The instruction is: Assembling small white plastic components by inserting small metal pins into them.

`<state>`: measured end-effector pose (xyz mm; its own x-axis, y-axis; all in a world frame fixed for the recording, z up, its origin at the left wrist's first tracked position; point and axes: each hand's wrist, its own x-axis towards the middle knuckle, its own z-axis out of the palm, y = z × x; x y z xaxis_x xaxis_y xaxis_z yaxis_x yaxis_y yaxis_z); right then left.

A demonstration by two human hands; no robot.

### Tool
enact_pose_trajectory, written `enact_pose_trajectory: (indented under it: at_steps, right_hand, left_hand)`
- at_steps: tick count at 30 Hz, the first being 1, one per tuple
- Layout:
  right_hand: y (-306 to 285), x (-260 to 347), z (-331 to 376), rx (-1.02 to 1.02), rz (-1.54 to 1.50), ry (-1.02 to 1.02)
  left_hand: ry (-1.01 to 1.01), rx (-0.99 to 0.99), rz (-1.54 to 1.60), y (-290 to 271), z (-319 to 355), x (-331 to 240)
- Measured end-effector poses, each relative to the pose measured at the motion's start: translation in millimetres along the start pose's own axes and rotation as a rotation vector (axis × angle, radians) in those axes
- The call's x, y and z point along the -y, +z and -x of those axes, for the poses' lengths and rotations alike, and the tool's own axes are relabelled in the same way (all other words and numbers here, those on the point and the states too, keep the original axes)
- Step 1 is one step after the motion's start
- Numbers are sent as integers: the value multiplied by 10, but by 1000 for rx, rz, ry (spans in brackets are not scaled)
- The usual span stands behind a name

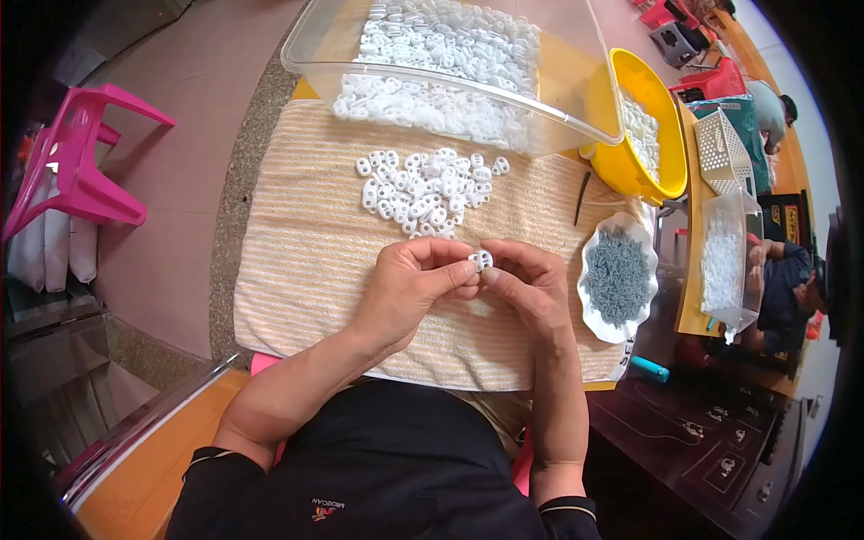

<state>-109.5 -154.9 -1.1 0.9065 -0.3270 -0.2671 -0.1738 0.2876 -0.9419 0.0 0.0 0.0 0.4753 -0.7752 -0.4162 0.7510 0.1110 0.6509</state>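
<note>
Between the fingertips of both hands is a small white plastic piece with holes (481,259), held up over the towel. My left hand (416,286) pinches it from the left with thumb and forefinger. From the other side my right hand (533,286) grips it with thumb and forefinger. Just beyond my hands lies a loose pile of similar white oval pieces (430,191) on the striped towel (301,225). To the right, a white scalloped dish (589,310) holds a heap of tiny dark grey parts (618,277), too small to make out singly.
A clear plastic bin (576,117) full of white pieces stands at the far side, beside a yellow basin (666,184) with more. A thin dark strip (582,198) lies near the dish. At left stands a pink stool (90,166); at right, another person (792,288) sits by a bin.
</note>
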Motion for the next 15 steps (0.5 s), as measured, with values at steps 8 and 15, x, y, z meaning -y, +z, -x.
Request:
enact_pose_trajectory:
  at_steps: [8,15]
  right_hand:
    - [20,28,18,13,-111,-10]
    - [-7,41,42,20,-109,-21]
  left_hand:
    - [-24,15,24,-18,-5,20]
    - [-66,57,95,-26,-15,33]
